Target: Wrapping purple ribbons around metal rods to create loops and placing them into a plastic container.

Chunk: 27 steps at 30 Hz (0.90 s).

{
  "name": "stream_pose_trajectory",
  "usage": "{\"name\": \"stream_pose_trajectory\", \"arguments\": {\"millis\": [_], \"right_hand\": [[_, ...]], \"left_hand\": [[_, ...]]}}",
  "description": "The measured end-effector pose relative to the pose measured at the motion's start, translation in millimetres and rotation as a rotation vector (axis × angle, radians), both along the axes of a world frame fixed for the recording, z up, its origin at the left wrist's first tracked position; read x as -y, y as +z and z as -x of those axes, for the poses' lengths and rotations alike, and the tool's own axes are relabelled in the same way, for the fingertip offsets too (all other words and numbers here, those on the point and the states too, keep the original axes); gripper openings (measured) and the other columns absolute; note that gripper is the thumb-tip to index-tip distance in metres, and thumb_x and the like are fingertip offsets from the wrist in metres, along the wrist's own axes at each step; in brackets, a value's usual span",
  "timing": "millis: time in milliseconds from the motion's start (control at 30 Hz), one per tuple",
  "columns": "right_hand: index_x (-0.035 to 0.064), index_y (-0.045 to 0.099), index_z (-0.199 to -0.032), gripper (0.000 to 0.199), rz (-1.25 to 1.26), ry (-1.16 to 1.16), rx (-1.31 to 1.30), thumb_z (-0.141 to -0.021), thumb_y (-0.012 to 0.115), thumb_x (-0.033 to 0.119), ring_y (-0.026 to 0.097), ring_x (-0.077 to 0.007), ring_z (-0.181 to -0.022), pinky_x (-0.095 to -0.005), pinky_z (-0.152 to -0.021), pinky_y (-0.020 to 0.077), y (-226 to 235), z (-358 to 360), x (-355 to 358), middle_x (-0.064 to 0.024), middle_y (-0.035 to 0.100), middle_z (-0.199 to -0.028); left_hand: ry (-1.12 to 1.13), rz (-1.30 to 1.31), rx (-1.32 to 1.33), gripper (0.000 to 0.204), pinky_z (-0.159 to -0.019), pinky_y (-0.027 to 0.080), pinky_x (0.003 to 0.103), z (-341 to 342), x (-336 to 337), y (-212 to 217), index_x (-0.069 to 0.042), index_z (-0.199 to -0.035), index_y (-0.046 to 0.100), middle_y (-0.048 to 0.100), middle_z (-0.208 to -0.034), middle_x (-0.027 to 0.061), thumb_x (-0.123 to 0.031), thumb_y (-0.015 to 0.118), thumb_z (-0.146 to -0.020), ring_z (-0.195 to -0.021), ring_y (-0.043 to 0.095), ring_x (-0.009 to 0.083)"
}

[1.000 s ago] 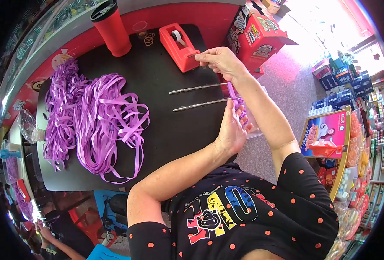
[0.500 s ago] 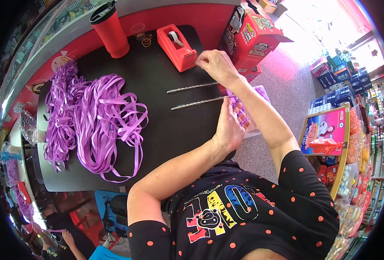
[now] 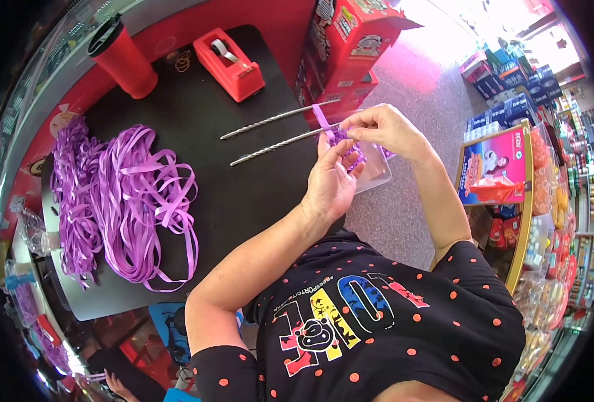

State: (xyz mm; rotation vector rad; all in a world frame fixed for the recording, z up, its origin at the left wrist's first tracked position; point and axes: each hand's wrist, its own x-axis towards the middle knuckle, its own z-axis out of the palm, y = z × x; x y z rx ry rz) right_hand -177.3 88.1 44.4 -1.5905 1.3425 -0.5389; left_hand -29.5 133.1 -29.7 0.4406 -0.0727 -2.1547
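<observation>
Two twisted metal rods (image 3: 270, 149) lie side by side, reaching past the right edge of the black table. A purple ribbon (image 3: 322, 117) crosses them near that edge. My right hand (image 3: 387, 134) has its thumb and fingertips pinched together at the ribbon beside the nearer rod. Palm up, my left hand (image 3: 332, 177) is below the same rod, thumb raised against rod and ribbon; its fingers are apart and slightly bent. Behind my fingers, a clear plastic box (image 3: 376, 175) contains purple ribbon pieces (image 3: 349, 157), partly hidden by my hands.
Long bundles of purple ribbon (image 3: 143, 208) cover the left of the table (image 3: 243, 208). A red tumbler (image 3: 126, 67) and red tape dispenser (image 3: 230, 67) stand at the back. A red carton (image 3: 350, 47) is beyond the right edge. Another person's hand (image 3: 117, 385) shows at lower left.
The ribbon now lies across both rods. My right hand has come down from above the rods to the nearer one. My left fingers have bent a little, and the view has shifted.
</observation>
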Motion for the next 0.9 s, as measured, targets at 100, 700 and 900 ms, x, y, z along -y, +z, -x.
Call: {"name": "stream_pose_trajectory", "arguments": {"millis": [100,700,900], "right_hand": [[-0.0040,0.066,-0.102,0.021,0.030,0.008,-0.024,-0.086,0.064,0.009,0.060,-0.0074,-0.081,-0.0233,-0.074,0.0488,-1,6,-12,-0.0044,0.067,-0.086],[-0.0002,0.066,-0.102,0.020,0.113,-0.197,0.061,-0.088,0.063,0.013,0.055,-0.0046,-0.076,-0.0203,-0.068,0.0447,-22,20,-44,0.0009,0.063,-0.083],[0.0005,0.066,-0.094,0.015,0.018,-0.252,0.082,-0.086,0.065,0.013,0.053,-0.0045,-0.074,-0.0208,-0.067,0.0434,-24,13,-52,0.0022,0.061,-0.081]], "left_hand": [[-0.029,0.045,0.015,0.056,-0.091,0.038,0.037,1,0,0,-0.028,-0.135,0.034,0.048,-0.110,-0.0005,-0.021,0.061,-0.087,-0.101,0.044,0.0163],[0.002,-0.011,0.097,0.068,-0.084,0.043,0.034,4,-4,0,-0.031,-0.143,0.022,0.056,-0.098,-0.0025,-0.006,0.057,-0.090,-0.086,0.053,0.0113],[0.002,0.015,0.083,0.071,-0.084,0.043,0.034,4,-2,-2,-0.032,-0.145,0.017,0.056,-0.099,0.0007,-0.005,0.054,-0.091,-0.085,0.052,0.0127]]}}
